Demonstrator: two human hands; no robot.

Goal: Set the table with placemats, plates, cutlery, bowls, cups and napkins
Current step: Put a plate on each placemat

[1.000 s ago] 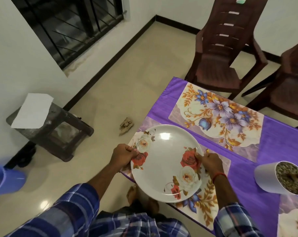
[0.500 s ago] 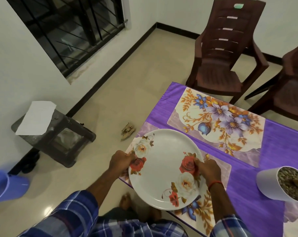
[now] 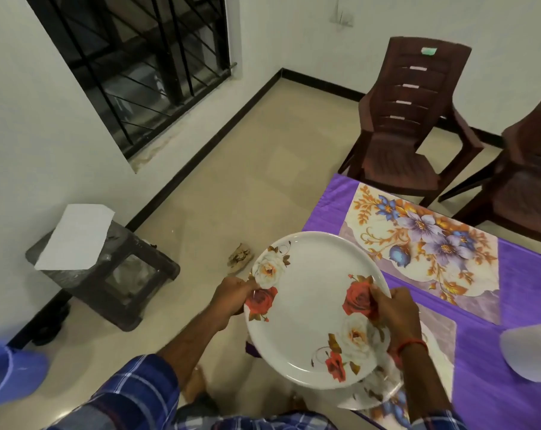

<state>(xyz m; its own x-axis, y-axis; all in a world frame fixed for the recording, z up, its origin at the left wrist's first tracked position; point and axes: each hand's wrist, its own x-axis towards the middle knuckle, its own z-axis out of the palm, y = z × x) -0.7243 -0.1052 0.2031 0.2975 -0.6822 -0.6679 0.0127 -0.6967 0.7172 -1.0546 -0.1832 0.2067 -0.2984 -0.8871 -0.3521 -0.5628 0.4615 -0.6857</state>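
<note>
While the fingers point(image 3: 247, 285) of the left hand point(image 3: 232, 294) gripped one rim and the right hand point(image 3: 396, 315) pinched the opposite rim, thumb on a red rose, the plate point(image 3: 309, 305) was held tilted in the lower centre of the frame, partly over the table point(image 3: 526, 290) edge above the near placemat point(image 3: 439, 333). Recommended: level it, centre it on that mat well clear of the edge, and release both grips only once seated flat. Plate noted as round, glossy white, shallow-rimmed, printed with red and cream roses.
</note>
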